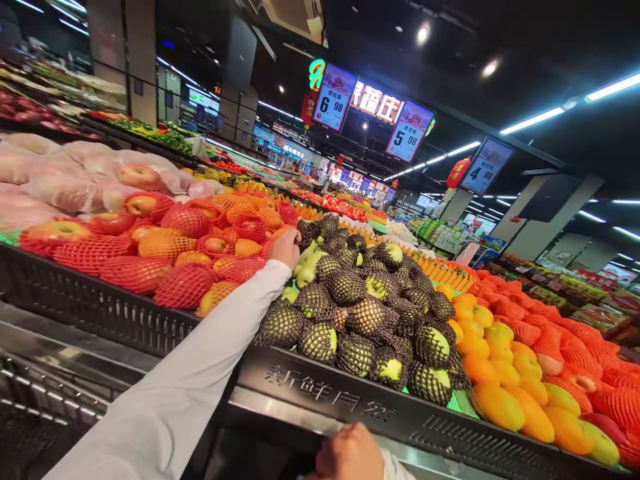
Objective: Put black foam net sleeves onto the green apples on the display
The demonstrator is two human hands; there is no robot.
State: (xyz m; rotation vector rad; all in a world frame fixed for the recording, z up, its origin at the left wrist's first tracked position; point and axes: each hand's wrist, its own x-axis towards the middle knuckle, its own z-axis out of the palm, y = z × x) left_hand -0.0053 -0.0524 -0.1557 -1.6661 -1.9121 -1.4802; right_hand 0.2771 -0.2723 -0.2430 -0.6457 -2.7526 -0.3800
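Green apples [306,265] in black foam nets fill the middle of the black display crate [350,400]; they look firm and fairly heavy, the net soft and grippy, so one is best taken around its whole body; right hand [347,457] rests at the crate's near rim, how far open I cannot tell; left hand [285,248], fingers curled down, touches the far green apples beside red-netted apples [185,285]; orange fruit [505,400] lies at the right.

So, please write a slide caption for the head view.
Left hand reaches into green fruit in black foam nets on a supermarket display; right hand rests at the black rim.
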